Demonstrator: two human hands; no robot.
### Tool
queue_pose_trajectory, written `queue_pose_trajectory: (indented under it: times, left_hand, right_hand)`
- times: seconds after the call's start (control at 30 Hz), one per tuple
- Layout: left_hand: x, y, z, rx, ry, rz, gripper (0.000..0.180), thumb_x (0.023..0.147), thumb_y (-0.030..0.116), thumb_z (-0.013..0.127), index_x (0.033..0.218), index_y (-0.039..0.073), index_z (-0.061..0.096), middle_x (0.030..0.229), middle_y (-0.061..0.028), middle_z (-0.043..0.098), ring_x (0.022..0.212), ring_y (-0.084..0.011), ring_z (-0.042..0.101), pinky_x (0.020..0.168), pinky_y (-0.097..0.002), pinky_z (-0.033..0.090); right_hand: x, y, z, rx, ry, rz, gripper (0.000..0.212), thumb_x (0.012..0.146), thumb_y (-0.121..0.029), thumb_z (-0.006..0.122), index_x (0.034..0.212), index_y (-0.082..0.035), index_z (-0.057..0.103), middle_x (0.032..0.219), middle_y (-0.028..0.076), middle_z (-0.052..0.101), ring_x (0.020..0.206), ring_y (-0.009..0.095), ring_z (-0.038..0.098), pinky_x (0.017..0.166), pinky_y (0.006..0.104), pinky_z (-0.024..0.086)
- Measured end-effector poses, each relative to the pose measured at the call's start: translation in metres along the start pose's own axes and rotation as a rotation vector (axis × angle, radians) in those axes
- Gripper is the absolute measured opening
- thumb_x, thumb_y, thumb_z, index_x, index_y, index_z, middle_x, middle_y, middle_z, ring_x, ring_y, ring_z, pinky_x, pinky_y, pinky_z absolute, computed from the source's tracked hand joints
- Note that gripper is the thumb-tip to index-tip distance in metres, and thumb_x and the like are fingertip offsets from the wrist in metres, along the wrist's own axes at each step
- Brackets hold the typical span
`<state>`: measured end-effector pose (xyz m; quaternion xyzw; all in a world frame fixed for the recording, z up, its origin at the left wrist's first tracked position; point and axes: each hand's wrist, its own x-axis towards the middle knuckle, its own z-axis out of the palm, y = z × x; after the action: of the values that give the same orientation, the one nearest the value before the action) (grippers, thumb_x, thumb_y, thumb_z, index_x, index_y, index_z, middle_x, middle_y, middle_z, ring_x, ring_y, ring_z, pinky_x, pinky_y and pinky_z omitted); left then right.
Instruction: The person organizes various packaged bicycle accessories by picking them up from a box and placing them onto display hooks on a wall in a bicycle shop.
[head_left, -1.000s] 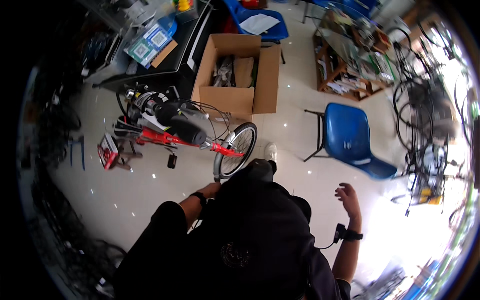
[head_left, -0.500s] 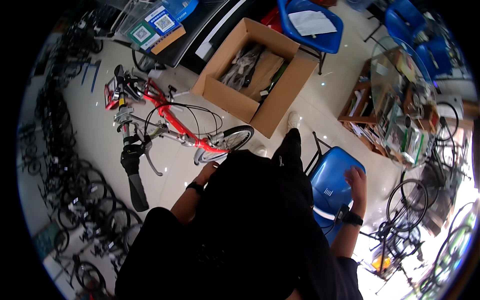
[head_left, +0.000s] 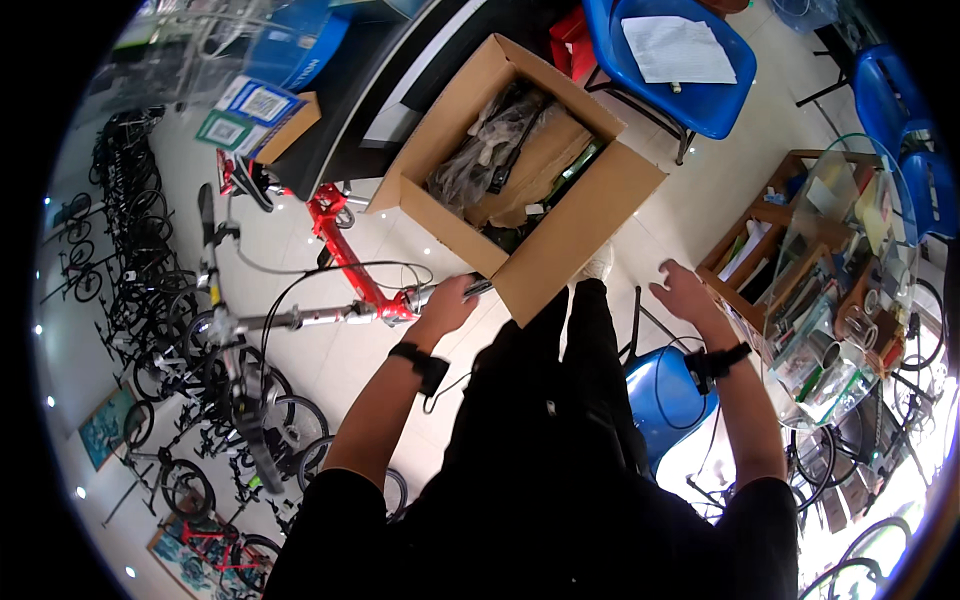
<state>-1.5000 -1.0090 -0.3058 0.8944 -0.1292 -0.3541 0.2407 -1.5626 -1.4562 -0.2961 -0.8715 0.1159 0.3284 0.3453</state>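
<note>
My left hand (head_left: 450, 306) is closed round a short dark piece with a shiny edge (head_left: 479, 287), whose kind I cannot make out. It is beside the near corner of an open cardboard box (head_left: 456, 229). Just left of that hand stands a bicycle with a red frame (head_left: 345, 258), its handlebar (head_left: 212, 262) toward the left. Inside the box lie crumpled clear plastic (head_left: 480, 150) and a torn sheet of brown cardboard (head_left: 535, 165). My right hand (head_left: 686, 294) hovers right of the box, fingers loosely bent and apart, holding nothing.
A blue chair (head_left: 665, 400) stands below my right hand; another blue chair (head_left: 715, 100) bears white paper (head_left: 678, 50). At right is a glass-topped table (head_left: 850, 270) with cups and papers. A dark counter (head_left: 345, 130) is at upper left. Rows of bicycles (head_left: 150, 330) line the left.
My left hand has moved forward from beside my body and now grips the dark piece near the box. My right hand has moved forward from over the blue chair. The whole view has shifted.
</note>
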Motion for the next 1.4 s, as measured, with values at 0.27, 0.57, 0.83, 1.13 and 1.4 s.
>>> queue_pose_trajectory:
  times: [0.27,0.57,0.83,1.13,1.4]
  left_hand:
    - [0.257,0.01,-0.001,0.208,0.107,-0.286,0.051,0.078,0.029,0.067,0.119,0.002,0.053,0.12,-0.0227,0.053,0.111,-0.0407,0.05,0.092,-0.0454,0.044]
    - [0.385,-0.096,0.001,0.508,0.341,-0.1,0.089,0.072,0.042,0.074,0.142,0.009,0.03,0.137,-0.0265,0.037,0.126,-0.0413,0.04,0.103,-0.0472,0.036]
    - [0.42,-0.098,0.019,0.362,0.039,-0.484,0.108,0.072,0.029,0.077,0.149,0.013,0.004,0.134,-0.0269,0.04,0.118,-0.0396,0.047,0.093,-0.0505,0.045]
    - [0.371,-0.086,0.029,0.504,0.278,-0.091,0.02,0.085,0.006,0.051,0.105,0.002,0.05,0.107,-0.0247,0.05,0.082,-0.0406,0.062,0.07,-0.0445,0.054]
    - [0.305,-0.041,0.05,0.316,0.008,-0.039,0.029,0.087,0.011,0.053,0.114,0.0,0.049,0.109,-0.0263,0.05,0.084,-0.0417,0.061,0.073,-0.0475,0.052]
  right_hand:
    - [0.212,-0.043,0.063,-0.153,-0.2,0.074,0.059,0.078,-0.035,0.068,0.117,0.004,0.046,0.112,0.029,0.056,0.108,0.039,0.055,0.091,0.0433,0.047]
    - [0.302,-0.051,0.139,0.164,-0.028,0.602,0.077,0.072,-0.04,0.078,0.111,0.009,0.032,0.114,0.027,0.053,0.108,0.035,0.057,0.086,0.0369,0.052]
    - [0.32,-0.028,0.163,0.134,0.046,0.617,0.083,0.071,-0.036,0.078,0.113,0.014,0.027,0.11,0.028,0.055,0.103,0.036,0.059,0.085,0.0374,0.052]
    - [0.325,-0.025,0.161,0.146,-0.047,0.649,0.089,0.072,-0.038,0.077,0.116,0.017,0.023,0.109,0.027,0.059,0.104,0.034,0.06,0.087,0.0364,0.051]
    - [0.328,-0.022,0.165,0.148,-0.079,0.635,0.102,0.073,-0.04,0.076,0.123,0.023,0.012,0.112,0.028,0.058,0.106,0.033,0.06,0.088,0.0354,0.05]
